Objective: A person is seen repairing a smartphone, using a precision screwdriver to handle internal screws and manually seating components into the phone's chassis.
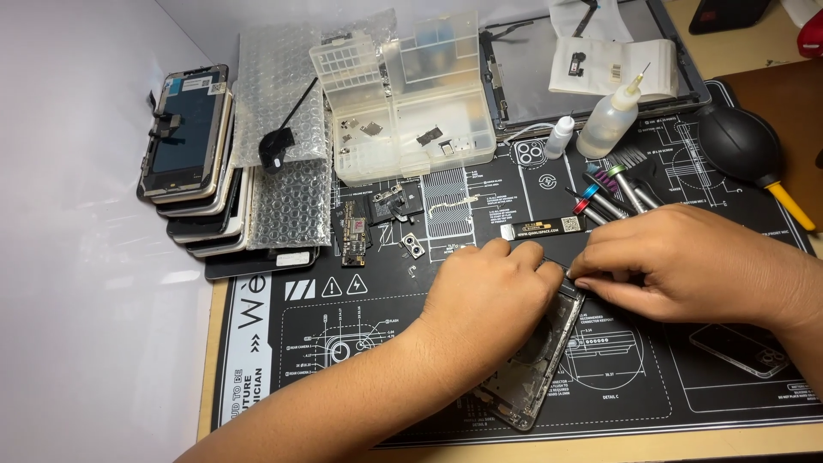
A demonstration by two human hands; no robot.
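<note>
**Both hands bent over an opened phone frame**

Closely paired, the two hands meet over a stripped phone housing (536, 364) that lies tilted on the black repair mat (283, 343). The left hand (489, 300) rests palm-down on the housing's upper part, so that only the lower end and the right edge of the housing show, below and to the right of its knuckles. Its fingers (523, 257) are curled inward and nearly closed; whether they pinch anything cannot be told, since the hand hides its own fingertips.

The right hand (686, 261) comes in from the right, its fingertips (587, 274) drawn tightly together at the housing's top right corner, just beside the left hand's fingers. A thin dark tool or part seems to sit between them, but it is too small to tell which.

Just beyond the fingertips lie a small logic board (353, 236), loose camera parts (414, 246) and a cluster of precision screwdrivers (613, 193). Farther off are a clear parts organiser (403, 94), two dropper bottles (604, 124), a black air blower (741, 141) and, well to the left, a stack of phone screens (193, 154) beside bubble wrap (287, 197).
</note>
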